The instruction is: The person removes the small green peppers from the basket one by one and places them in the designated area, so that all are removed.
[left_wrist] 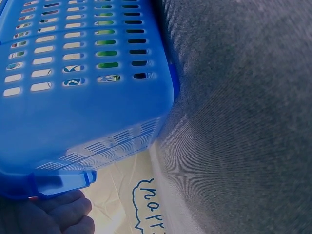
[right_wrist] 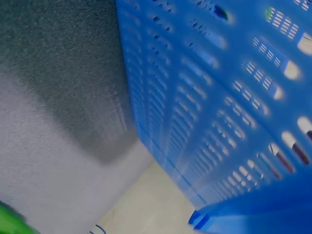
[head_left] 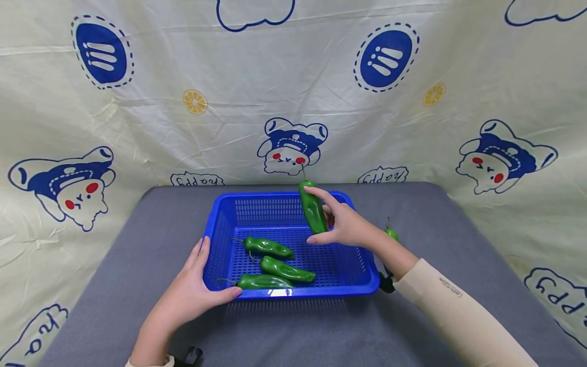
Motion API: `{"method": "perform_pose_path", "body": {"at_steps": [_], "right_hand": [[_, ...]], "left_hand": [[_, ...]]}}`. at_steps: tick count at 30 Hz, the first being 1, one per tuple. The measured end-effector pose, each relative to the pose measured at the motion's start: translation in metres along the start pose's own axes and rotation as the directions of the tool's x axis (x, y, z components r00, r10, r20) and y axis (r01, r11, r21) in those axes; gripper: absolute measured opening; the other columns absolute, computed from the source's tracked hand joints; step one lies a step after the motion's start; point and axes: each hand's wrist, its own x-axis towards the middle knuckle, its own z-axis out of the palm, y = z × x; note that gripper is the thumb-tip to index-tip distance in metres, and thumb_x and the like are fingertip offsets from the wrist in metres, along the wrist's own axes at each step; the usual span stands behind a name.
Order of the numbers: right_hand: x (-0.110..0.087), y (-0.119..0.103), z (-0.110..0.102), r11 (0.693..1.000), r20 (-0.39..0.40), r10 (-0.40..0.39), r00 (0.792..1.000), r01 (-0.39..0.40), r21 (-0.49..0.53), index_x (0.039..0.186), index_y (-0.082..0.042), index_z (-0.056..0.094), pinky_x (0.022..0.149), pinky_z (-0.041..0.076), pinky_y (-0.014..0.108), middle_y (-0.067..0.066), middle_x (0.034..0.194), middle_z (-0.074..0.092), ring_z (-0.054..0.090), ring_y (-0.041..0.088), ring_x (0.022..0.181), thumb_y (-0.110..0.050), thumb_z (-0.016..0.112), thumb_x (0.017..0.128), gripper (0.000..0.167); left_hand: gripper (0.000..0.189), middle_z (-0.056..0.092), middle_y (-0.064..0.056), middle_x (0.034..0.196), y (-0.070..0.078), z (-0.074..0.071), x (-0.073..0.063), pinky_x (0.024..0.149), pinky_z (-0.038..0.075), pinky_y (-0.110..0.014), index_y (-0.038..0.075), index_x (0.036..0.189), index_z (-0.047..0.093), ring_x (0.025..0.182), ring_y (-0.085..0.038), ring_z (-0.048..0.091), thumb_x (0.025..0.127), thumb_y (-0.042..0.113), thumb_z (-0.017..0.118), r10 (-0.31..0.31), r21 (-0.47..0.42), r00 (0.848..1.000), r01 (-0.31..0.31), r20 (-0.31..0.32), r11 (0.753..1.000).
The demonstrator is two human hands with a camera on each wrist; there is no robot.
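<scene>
In the head view my right hand pinches a green chili pepper between thumb and fingers, stem upward, over the right part of a blue plastic basket. Three more green peppers lie on the basket floor: an upper one, a middle one and a lower one by the near wall. At the basket's near left corner my left hand holds the rim, thumb on the front edge and fingers along the left side. The left wrist view shows its curled fingers below the rim.
Another green pepper lies on the grey cloth-covered table to the right of the basket, partly behind my right forearm. A printed curtain hangs behind the table and on both sides.
</scene>
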Motion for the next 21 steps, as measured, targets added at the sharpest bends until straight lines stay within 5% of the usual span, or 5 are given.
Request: {"method": "perform_pose_path", "body": {"at_steps": [21], "right_hand": [[-0.039,0.025,-0.037,0.998,-0.128,0.045,0.991,-0.049,-0.027,0.156,-0.042,0.009,0.059,0.052,0.031,0.005,0.077,0.064,0.059,0.019,0.062,-0.023,0.085,0.079,0.110]], "left_hand": [[0.131,0.003,-0.018,0.167,0.001,-0.002,-0.001,0.110,0.032,-0.068,0.013,0.161,-0.002,0.148,-0.050,0.020,0.071,0.067,0.077,0.009,0.015,1.000,-0.009,0.003,1.000]]}}
